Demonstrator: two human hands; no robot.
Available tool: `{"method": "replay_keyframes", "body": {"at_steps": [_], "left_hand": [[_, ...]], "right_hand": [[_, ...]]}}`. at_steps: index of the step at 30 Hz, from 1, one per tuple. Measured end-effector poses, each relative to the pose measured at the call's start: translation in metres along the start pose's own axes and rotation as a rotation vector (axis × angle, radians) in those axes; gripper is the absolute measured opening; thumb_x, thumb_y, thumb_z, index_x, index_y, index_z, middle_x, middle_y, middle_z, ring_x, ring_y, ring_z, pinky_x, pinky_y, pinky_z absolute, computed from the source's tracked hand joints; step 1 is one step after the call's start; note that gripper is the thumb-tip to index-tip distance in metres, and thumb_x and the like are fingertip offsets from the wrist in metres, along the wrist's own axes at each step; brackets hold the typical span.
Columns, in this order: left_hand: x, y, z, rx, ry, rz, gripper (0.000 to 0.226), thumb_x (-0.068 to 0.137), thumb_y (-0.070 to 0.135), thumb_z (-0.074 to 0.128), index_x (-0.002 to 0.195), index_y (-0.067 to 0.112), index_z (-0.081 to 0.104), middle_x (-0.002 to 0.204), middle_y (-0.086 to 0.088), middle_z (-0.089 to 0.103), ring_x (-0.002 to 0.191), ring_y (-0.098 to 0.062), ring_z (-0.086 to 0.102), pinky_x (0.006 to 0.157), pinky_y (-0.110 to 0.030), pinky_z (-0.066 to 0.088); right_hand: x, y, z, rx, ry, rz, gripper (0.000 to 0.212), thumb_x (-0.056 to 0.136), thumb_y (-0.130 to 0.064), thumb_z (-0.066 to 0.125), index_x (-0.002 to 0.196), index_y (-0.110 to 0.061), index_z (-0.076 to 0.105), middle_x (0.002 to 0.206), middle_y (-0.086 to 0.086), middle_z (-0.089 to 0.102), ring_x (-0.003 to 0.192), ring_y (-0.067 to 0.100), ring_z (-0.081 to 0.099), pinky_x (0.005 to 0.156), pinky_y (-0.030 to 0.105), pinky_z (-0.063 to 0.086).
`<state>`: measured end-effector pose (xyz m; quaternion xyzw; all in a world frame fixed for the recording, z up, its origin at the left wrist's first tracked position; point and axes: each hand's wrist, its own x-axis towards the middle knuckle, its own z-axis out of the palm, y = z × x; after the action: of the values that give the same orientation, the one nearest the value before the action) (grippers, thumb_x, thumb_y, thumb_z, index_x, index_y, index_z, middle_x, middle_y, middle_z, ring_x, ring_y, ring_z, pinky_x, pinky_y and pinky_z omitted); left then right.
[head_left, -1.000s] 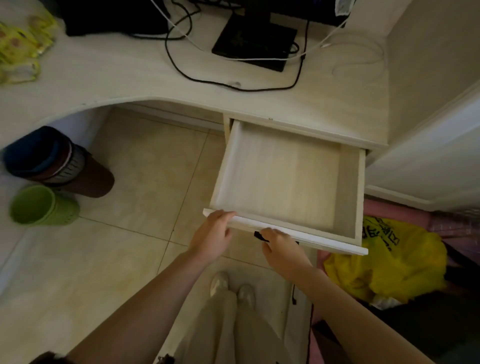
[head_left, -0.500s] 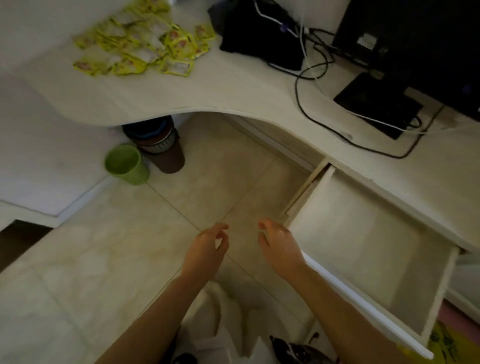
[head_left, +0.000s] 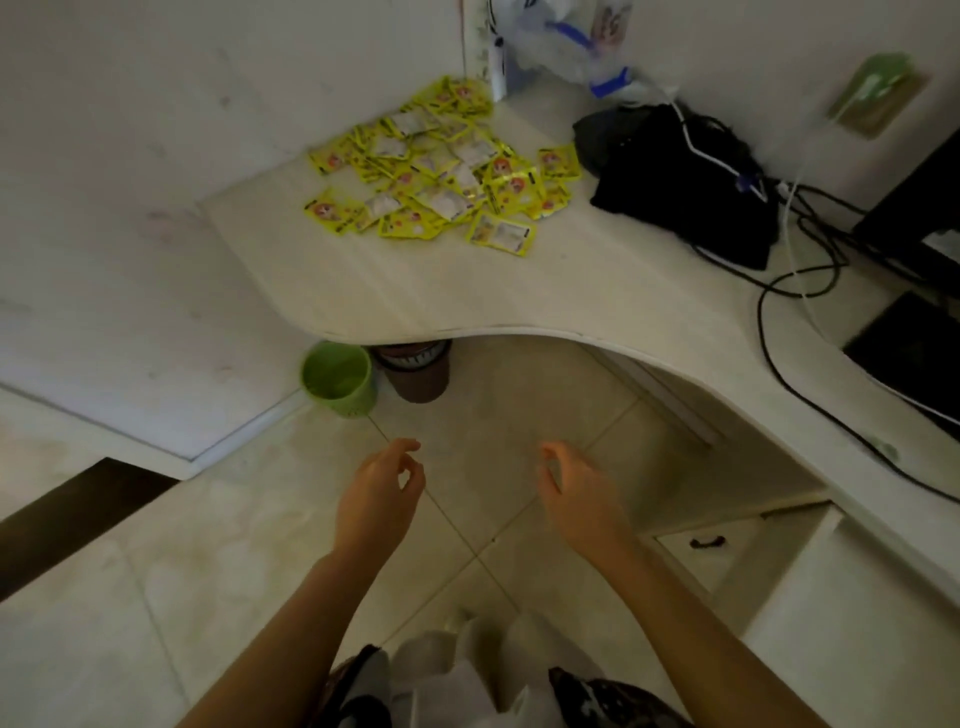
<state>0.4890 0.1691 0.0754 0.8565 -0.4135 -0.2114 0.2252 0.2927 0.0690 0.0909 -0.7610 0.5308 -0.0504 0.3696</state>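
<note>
Head view, the only one I have: a single wide-angle camera worn on the person's head, facing forward and steeply down. The left hand (head_left: 382, 499) and right hand (head_left: 582, 499) lie near the lens, low in the middle of the frame, with the forearms entering from the bottom edge. The tiled floor (head_left: 493, 415) lies directly beneath. The curved desk (head_left: 519, 296) spans the upper half, farther off, with the yellow sachets (head_left: 441, 166) towards its far corner. The open drawer (head_left: 857, 623) is cropped by the right border. Straight edges bow near the frame's margins.
</note>
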Motion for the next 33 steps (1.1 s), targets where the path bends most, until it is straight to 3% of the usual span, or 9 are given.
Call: {"method": "replay_keyframes", "body": {"at_steps": [6, 11, 16, 20, 23, 27, 33], "left_hand": [[0.085, 0.011, -0.017, -0.002, 0.045, -0.006, 0.028, 0.093, 0.023, 0.055, 0.119, 0.020, 0.061, 0.091, 0.009, 0.057, 0.097, -0.017, 0.060, 0.081, -0.026, 0.044], [0.157, 0.030, -0.018, 0.017, 0.083, -0.023, 0.022, 0.090, 0.021, 0.058, 0.111, 0.016, 0.064, 0.099, 0.000, 0.066, 0.093, -0.020, 0.062, 0.076, -0.025, 0.043], [0.222, 0.049, -0.017, -0.018, 0.042, -0.072, 0.023, 0.091, 0.024, 0.058, 0.113, 0.020, 0.063, 0.100, 0.005, 0.065, 0.094, -0.014, 0.059, 0.080, -0.026, 0.046], [0.271, 0.063, -0.017, 0.003, 0.013, -0.059, 0.022, 0.090, 0.024, 0.059, 0.111, 0.020, 0.064, 0.103, 0.003, 0.065, 0.098, -0.018, 0.060, 0.083, -0.033, 0.049], [0.310, 0.069, -0.019, 0.055, -0.035, -0.002, 0.024, 0.091, 0.022, 0.057, 0.114, 0.019, 0.063, 0.109, 0.000, 0.063, 0.103, -0.020, 0.059, 0.082, -0.031, 0.046], [0.365, 0.078, -0.025, 0.160, -0.103, 0.102, 0.036, 0.091, 0.019, 0.055, 0.128, 0.017, 0.054, 0.130, -0.004, 0.053, 0.124, -0.025, 0.046, 0.095, -0.038, 0.043], [0.448, 0.087, -0.028, 0.307, -0.163, 0.362, 0.051, 0.092, 0.008, 0.052, 0.141, 0.013, 0.040, 0.147, -0.007, 0.039, 0.138, -0.028, 0.030, 0.108, -0.040, 0.035]], "right_hand": [[0.093, -0.034, -0.017, -0.003, 0.011, -0.048, 0.039, 0.098, -0.022, 0.044, 0.136, -0.012, 0.047, 0.133, 0.007, 0.057, 0.121, 0.022, 0.053, 0.097, 0.026, 0.041], [0.183, -0.047, -0.041, -0.056, 0.019, -0.140, 0.035, 0.096, -0.019, 0.046, 0.130, -0.010, 0.051, 0.125, 0.011, 0.060, 0.117, 0.027, 0.054, 0.096, 0.033, 0.042], [0.257, -0.065, -0.069, -0.100, -0.035, -0.205, 0.037, 0.096, -0.022, 0.047, 0.132, -0.012, 0.049, 0.128, 0.006, 0.057, 0.118, 0.025, 0.052, 0.096, 0.038, 0.045], [0.313, -0.077, -0.086, -0.126, -0.056, -0.213, 0.037, 0.096, -0.023, 0.047, 0.131, -0.011, 0.049, 0.129, 0.007, 0.056, 0.119, 0.026, 0.051, 0.096, 0.039, 0.045], [0.350, -0.085, -0.092, -0.143, -0.071, -0.189, 0.039, 0.096, -0.024, 0.048, 0.132, -0.010, 0.048, 0.130, 0.010, 0.054, 0.121, 0.028, 0.049, 0.097, 0.040, 0.045], [0.392, -0.094, -0.092, -0.173, -0.079, -0.160, 0.042, 0.095, -0.023, 0.048, 0.135, -0.009, 0.045, 0.135, 0.011, 0.050, 0.123, 0.030, 0.048, 0.099, 0.042, 0.044], [0.437, -0.099, -0.081, -0.264, -0.101, -0.082, 0.041, 0.096, -0.023, 0.050, 0.133, -0.007, 0.043, 0.133, 0.015, 0.046, 0.120, 0.032, 0.047, 0.094, 0.039, 0.044]]}}
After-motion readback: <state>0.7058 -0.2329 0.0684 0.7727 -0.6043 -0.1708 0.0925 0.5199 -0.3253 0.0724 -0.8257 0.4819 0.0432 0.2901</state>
